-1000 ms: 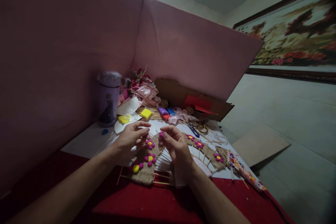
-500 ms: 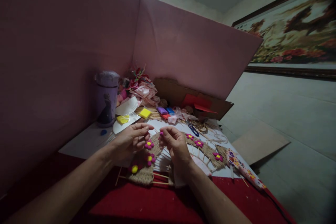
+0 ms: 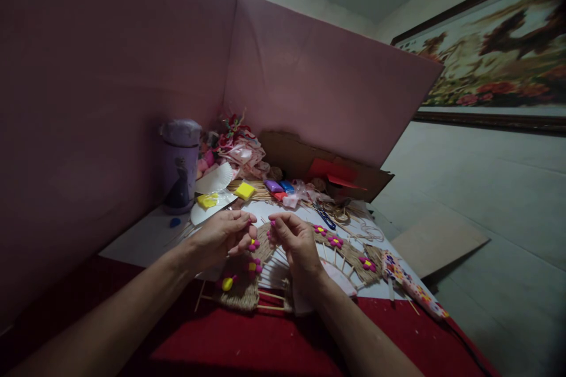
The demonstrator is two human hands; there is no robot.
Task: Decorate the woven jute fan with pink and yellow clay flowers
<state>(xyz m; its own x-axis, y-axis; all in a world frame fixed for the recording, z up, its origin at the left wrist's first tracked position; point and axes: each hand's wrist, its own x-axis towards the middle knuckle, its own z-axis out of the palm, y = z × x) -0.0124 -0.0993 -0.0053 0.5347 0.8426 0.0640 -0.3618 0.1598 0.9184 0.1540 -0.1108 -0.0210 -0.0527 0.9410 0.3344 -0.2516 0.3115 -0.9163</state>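
Observation:
My right hand (image 3: 298, 247) pinches a small lump of magenta clay (image 3: 272, 223) between thumb and fingertips. Opposite it, a short gap away, my left hand (image 3: 225, 235) is closed in a pinch; what its fingertips hold is too small to make out. Beneath both hands lies a fan-shaped frame of thin sticks woven with brown twine (image 3: 241, 299). Magenta clay flowers with yellow centres, such as one flower (image 3: 367, 264) at the right, sit along the woven band. At the lower left a yellow clay centre (image 3: 227, 284) has few petals around it. My hands cover part of the frame.
A purple tumbler (image 3: 179, 174) stands at the back left. Yellow clay (image 3: 244, 191), purple clay (image 3: 273, 187) and blue-handled scissors (image 3: 325, 215) lie behind the frame. A flower-patterned glue gun (image 3: 415, 288) with a cord rests at the right edge. Pink boards (image 3: 327, 70) rise behind.
My left hand's thumb and fingers have drawn together into a pinch, and the hand has shifted slightly left. My right hand stays nearly in place with the magenta clay.

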